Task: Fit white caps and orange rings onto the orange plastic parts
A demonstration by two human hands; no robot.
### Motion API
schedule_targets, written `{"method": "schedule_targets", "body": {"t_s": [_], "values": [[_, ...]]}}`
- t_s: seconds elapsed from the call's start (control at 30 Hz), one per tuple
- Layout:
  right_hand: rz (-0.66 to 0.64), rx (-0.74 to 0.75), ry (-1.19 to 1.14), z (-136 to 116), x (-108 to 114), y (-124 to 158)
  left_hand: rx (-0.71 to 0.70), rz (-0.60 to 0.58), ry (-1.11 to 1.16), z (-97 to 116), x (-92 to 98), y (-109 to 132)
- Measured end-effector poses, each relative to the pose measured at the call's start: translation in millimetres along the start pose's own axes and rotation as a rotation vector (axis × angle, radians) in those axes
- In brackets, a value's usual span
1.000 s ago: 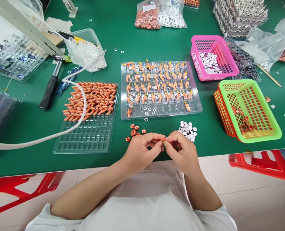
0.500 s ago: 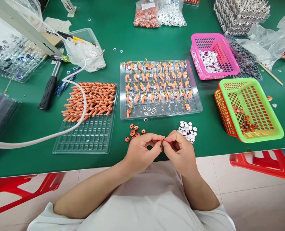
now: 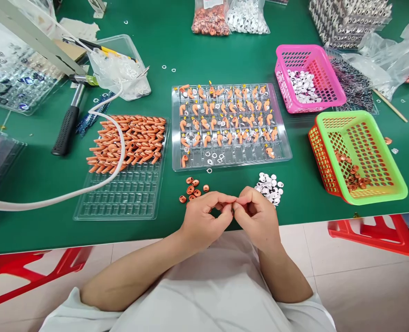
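Two clear trays: left tray [image 3: 121,203], centre tray [image 3: 284,152]. Two baskets: pink basket [image 3: 328,78], green basket [image 3: 387,184]. About seven orange caps [image 3: 191,189] lie loose. Your left hand [image 3: 202,222] and right hand [image 3: 258,217] meet fingertip to fingertip, both pinching a small part [image 3: 232,208] — mostly hidden — over the table [image 3: 34,230] near its front edge.

The left hand [image 3: 204,219] and right hand [image 3: 259,219] meet at the middle, fingertips pinched together. The left hand's thumb and forefinger point toward 3 o'clock, the right hand's toward 9 o'clock. The bare left forearm [image 3: 135,272] enters from 7 o'clock, the right forearm [image 3: 283,272] from 5 o'clock.
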State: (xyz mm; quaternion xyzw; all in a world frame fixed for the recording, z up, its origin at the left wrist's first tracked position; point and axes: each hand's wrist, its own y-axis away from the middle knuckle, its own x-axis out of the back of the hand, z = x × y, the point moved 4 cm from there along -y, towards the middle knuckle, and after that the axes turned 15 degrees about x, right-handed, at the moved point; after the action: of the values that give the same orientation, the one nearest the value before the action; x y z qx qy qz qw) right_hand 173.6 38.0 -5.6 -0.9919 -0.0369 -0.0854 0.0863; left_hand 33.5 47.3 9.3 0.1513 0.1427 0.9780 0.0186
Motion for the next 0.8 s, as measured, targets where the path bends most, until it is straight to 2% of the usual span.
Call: {"method": "schedule_targets", "body": {"t_s": [0.23,0.37,0.6,0.8], "values": [[-0.046,0.061,0.113,-5.7,5.4,-0.9,0.136,-0.204,0.139,-0.2,-0.1,-4.0],[-0.078,0.142,0.266,-11.2,8.8,-2.8,0.153,-0.257,0.144,-1.0,1.6,-4.4],[-0.128,0.208,0.339,-14.5,6.8,-6.7,0.105,-0.193,0.097,-0.4,2.9,-2.9],[-0.08,0.221,0.318,-13.4,2.3,-5.6,0.07,-0.103,0.039,-0.4,1.8,0.2]]}}
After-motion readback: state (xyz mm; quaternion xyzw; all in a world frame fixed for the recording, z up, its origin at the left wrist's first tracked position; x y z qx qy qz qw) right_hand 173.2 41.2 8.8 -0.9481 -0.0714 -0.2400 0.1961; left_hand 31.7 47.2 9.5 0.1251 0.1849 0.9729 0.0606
